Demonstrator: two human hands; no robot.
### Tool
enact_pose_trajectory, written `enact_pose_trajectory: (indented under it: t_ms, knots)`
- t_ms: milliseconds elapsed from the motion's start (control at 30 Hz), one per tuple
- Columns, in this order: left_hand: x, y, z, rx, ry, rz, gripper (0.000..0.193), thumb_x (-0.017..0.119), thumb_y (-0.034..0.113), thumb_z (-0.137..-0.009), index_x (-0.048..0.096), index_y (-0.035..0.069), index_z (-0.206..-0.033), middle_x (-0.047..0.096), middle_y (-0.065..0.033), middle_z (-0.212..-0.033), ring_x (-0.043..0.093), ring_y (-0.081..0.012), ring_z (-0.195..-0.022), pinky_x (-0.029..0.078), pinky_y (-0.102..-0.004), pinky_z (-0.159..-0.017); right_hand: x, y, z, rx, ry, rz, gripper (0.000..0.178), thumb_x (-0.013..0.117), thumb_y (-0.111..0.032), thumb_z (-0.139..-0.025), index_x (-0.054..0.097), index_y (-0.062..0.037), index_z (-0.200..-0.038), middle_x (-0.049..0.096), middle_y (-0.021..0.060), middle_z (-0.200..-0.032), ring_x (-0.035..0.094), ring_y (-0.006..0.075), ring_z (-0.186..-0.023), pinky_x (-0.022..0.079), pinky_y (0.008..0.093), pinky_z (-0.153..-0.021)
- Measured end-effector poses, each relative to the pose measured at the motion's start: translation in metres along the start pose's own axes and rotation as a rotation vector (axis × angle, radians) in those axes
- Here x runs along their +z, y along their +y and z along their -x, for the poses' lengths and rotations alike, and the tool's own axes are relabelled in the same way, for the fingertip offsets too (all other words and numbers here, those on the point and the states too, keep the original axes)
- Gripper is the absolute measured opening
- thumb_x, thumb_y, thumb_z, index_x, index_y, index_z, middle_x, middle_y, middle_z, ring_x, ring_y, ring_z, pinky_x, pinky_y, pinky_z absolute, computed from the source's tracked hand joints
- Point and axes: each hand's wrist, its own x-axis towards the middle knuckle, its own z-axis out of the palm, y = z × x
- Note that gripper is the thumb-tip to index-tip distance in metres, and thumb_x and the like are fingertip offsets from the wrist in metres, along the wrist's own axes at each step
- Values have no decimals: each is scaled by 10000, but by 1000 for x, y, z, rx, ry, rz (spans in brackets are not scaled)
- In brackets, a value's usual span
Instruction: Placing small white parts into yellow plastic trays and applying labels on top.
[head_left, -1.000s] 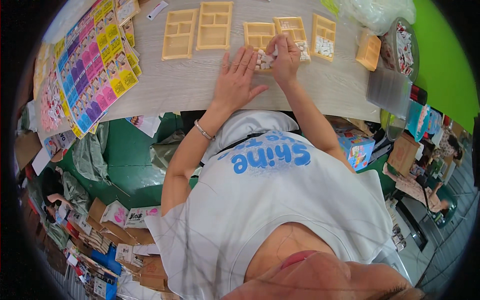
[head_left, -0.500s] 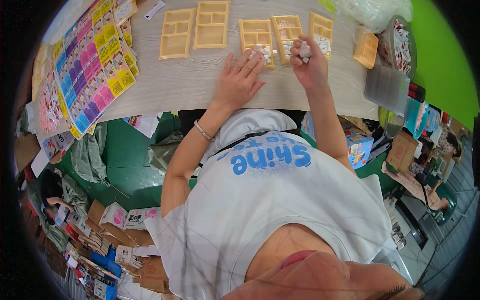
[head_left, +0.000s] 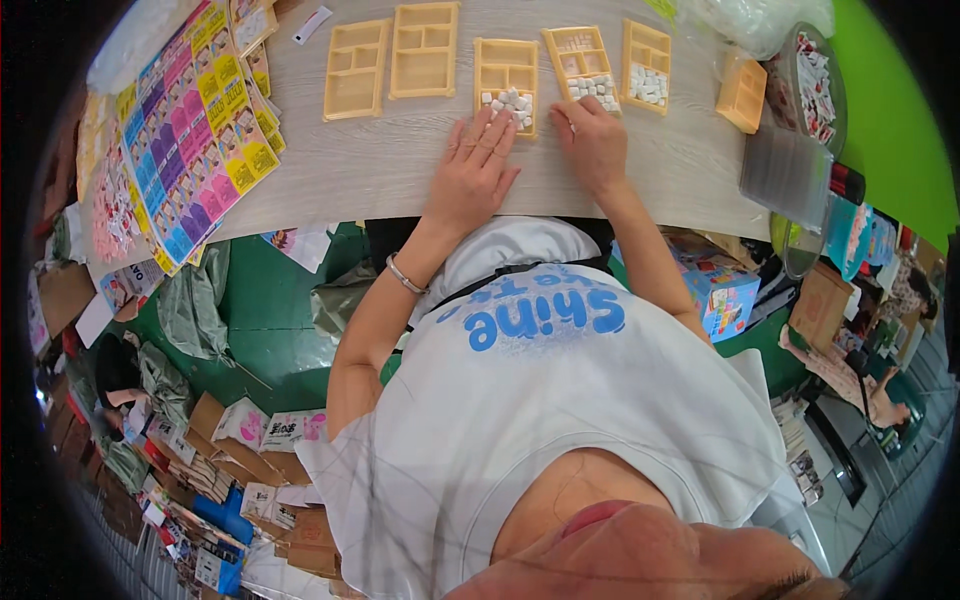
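Observation:
A row of pale yellow compartment trays lies along the far part of the table. My left hand rests flat with fingers stretched out, its fingertips at the near compartment of the middle tray, where small white cubes are heaped. Just right of it, my right hand has its fingers curled in at the near end of another tray. Whatever those fingers may hold is hidden. White cubes fill that tray's near compartment, and small pale pink pieces lie in a far one. A third tray also has white cubes.
Two trays without cubes stand left of the others. Printed colour sheets cover the table's left side. To the right are stacked small trays, a bowl of wrapped packets and a clear plastic box.
My right hand has come down from above the trays, where it held a cluster of white cubes. More cubes now lie in the middle tray. My left hand has barely moved.

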Motion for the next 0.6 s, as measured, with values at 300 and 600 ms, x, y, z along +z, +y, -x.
enact_pose_trajectory:
  t_ms: [300,600]
  knots:
    - [3,1,6,-64,-33,-52,695,701,362,-897,493,30,-1472,451,-94,-1558,337,-281,-1495,232,-524,-1221,-16,-2,3,7,24,80,142,748,-240,-880,742,-164,-1000,632,18,-774,665,242,-675,519,379,-548]
    - [-6,-12,3,-99,33,44,615,632,339,-953,489,78,-1491,418,-79,-1596,313,-281,-1513,217,-544,-1225,-9,-5,-3,-25,36,-69,212,774,-205,-861,755,-164,-1067,652,35,-788,662,250,-666,517,373,-575]
